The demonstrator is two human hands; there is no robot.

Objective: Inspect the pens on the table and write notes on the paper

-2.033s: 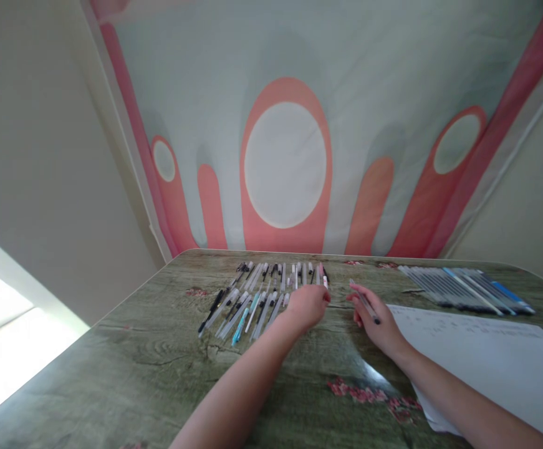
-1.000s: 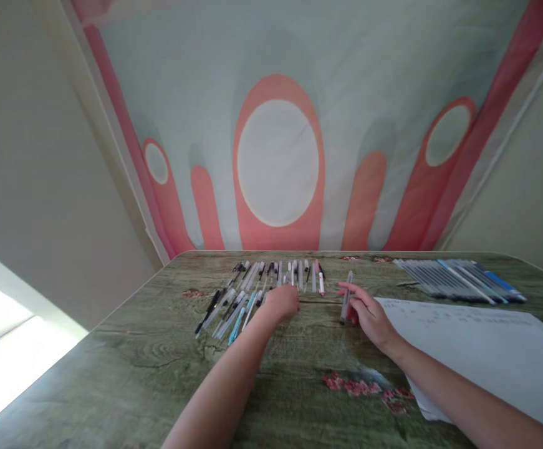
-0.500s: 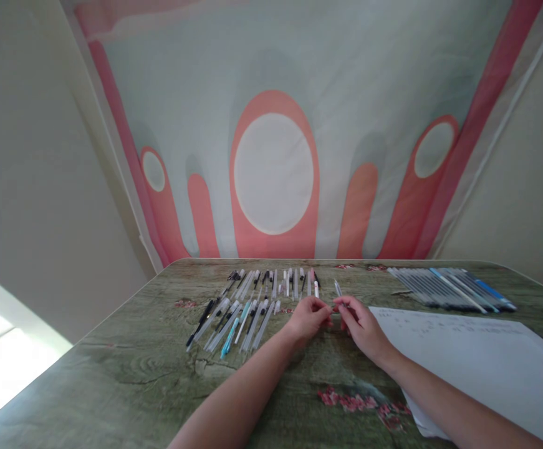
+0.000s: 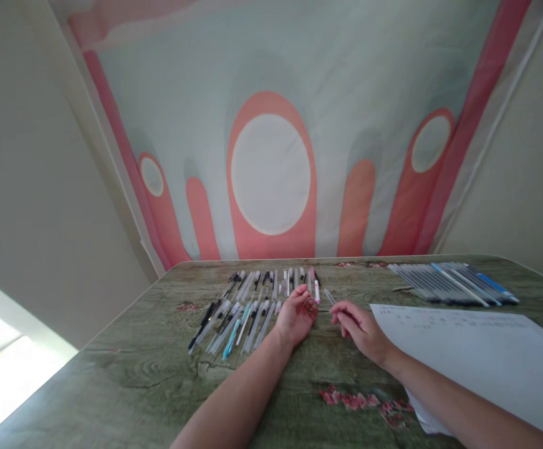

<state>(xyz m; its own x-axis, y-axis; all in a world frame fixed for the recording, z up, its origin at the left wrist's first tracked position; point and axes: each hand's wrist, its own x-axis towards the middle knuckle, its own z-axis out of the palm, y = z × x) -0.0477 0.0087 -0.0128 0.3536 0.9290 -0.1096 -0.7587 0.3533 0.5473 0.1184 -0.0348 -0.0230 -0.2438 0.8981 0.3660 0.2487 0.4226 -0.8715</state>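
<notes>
The surface point(image 4: 154, 386) looks like wood, with printed grain and a dull sheen that brightens toward its left edge. The pens left of its middle point(image 4: 264, 324) look like smooth plastic, many clear or frosted, the turquoise pen point(image 4: 231, 340) opaque. The translucent barrels near the far right corner point(image 4: 427, 284) also look like plastic. Along the right edge, the white sheets point(image 4: 481, 368) look like smooth, matt paper. The backdrop point(image 4: 187, 100) is faintly creased, cloth or plastic film.
</notes>
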